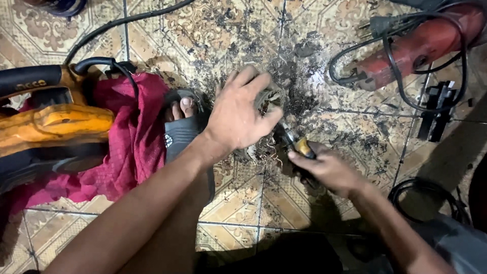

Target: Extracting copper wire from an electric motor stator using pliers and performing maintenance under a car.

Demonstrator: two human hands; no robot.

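While the left hand (238,114) presses down from above, at the centre of the frame, on a dark, rounded metal part (268,96), its fingers curl over that part and clamp it against the floor, which steadies it against the tool working at its lower edge. Most of the part is hidden under the palm; only a grey, ribbed edge shows just above the fingertips, so its exact form cannot be told.

The right hand (327,170), right of centre and lower, is clenched around a slim hand tool (299,144) with a yellow collar and a dark shaft. The shaft points up and left, towards the underside of the held part; whether the tip touches it cannot be told.

A foot in a black sandal (182,127) rests just left of the left wrist, beside a crumpled red cloth (127,147).

The patterned ceramic floor tiles (238,203) are glazed and smooth, with dark debris and fine wire strands scattered about the part. An orange and black power tool (45,122) with a hard plastic casing lies at the left edge on the cloth. A red power tool (421,45), cylindrical, with a black cable looped around it, lies at the upper right.
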